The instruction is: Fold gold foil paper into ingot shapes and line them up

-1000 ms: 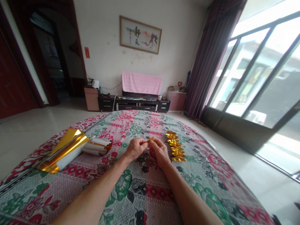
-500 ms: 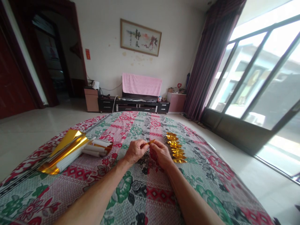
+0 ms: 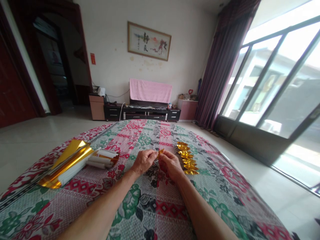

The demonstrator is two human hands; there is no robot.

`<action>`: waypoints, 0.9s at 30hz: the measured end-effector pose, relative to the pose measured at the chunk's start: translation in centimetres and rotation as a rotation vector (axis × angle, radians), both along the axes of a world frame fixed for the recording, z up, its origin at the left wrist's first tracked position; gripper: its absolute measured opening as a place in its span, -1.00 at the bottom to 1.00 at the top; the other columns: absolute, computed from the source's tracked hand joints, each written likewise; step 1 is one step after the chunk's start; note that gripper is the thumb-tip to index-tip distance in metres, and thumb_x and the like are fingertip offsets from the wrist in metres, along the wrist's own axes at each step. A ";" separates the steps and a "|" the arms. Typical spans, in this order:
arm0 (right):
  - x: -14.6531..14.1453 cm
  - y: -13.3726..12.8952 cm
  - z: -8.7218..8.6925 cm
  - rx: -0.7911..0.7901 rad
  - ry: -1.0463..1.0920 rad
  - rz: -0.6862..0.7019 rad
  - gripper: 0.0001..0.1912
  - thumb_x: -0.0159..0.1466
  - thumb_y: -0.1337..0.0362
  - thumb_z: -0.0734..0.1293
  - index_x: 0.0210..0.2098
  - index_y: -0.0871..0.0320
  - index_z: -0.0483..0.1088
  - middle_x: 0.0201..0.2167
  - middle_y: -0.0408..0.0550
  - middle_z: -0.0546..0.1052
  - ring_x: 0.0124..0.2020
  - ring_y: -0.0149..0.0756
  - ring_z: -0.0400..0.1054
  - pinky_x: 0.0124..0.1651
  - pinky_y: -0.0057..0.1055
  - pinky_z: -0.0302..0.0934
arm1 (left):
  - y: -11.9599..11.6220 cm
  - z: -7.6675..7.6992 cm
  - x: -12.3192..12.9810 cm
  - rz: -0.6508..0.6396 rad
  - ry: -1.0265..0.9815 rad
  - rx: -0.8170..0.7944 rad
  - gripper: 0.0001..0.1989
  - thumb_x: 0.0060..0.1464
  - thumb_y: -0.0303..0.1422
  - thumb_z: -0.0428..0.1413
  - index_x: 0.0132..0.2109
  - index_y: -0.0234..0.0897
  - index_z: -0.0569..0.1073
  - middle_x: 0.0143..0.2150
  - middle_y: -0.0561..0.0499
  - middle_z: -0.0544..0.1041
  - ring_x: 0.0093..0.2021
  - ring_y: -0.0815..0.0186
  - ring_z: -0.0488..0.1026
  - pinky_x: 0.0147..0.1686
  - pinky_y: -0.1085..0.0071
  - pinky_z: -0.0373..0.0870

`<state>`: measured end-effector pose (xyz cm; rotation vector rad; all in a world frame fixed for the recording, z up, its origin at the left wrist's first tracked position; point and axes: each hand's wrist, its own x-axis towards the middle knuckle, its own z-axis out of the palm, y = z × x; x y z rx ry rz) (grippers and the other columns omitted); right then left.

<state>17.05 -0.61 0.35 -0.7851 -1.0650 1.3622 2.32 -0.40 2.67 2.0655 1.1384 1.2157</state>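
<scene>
Both hands meet over the middle of the patterned tablecloth [image 3: 140,206], pinching one small piece of gold foil paper [image 3: 161,152] between their fingertips. My left hand [image 3: 145,162] is closed on its left end, and my right hand [image 3: 171,163] grips it from the right. Much of the piece is hidden by the fingers. Just right of my right hand, several folded gold paper pieces [image 3: 187,155] with pointed ends lie in a row. Over on the left lie gold foil sheets [image 3: 72,165], loosely curled, with white undersides; beside them are white-backed paper rolls [image 3: 102,158].
Beyond the table's far edge stands a low black TV cabinet [image 3: 150,113], with a pink cloth [image 3: 150,90] draped above it. A purple curtain [image 3: 215,66] and large windows are on the right; a doorway is at the left.
The gold foil piece between my fingertips now tilts more upright and shows more at its top. My hands stay almost in place, and the view has shifted slightly.
</scene>
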 end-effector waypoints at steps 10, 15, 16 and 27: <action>0.0 0.0 0.1 0.011 -0.069 0.028 -0.66 -0.05 0.10 0.45 -0.36 0.20 0.45 -0.55 -0.17 0.41 -0.59 -0.52 0.20 -0.51 -0.56 0.10 | 0.7 -0.5 0.3 0.030 -0.102 -0.157 -0.69 0.01 -0.22 -0.02 -0.49 -0.31 0.48 -0.65 0.09 0.39 -0.61 0.41 0.31 -0.55 0.51 0.18; -0.1 -0.2 0.2 -0.032 -0.102 -0.039 -0.63 -0.04 0.02 0.42 -0.43 0.20 0.39 -0.67 -0.24 0.34 -0.70 -0.56 0.10 -0.65 -0.59 -0.07 | 0.1 -0.2 0.7 0.085 0.028 0.021 -0.71 0.03 -0.31 -0.04 -0.51 -0.29 0.49 -0.61 0.06 0.42 -0.54 0.42 0.31 -0.47 0.52 0.17; -0.1 -0.2 0.2 -0.034 -0.112 -0.048 -0.62 -0.03 0.01 0.41 -0.44 0.20 0.38 -0.69 -0.26 0.32 -0.72 -0.57 0.06 -0.67 -0.59 -0.11 | 0.0 -0.2 0.8 0.090 0.048 0.051 -0.71 0.04 -0.32 -0.04 -0.52 -0.29 0.48 -0.59 0.05 0.42 -0.54 0.42 0.30 -0.46 0.52 0.17; 0.1 -0.3 0.2 -0.004 -0.093 -0.050 -0.63 -0.04 0.00 0.40 -0.51 0.20 0.35 -0.71 -0.28 0.26 -0.74 -0.59 0.02 -0.68 -0.56 -0.14 | -0.3 -0.3 1.0 0.089 0.065 0.107 -0.72 0.04 -0.33 -0.04 -0.50 -0.27 0.49 -0.54 0.02 0.45 -0.50 0.40 0.31 -0.43 0.52 0.17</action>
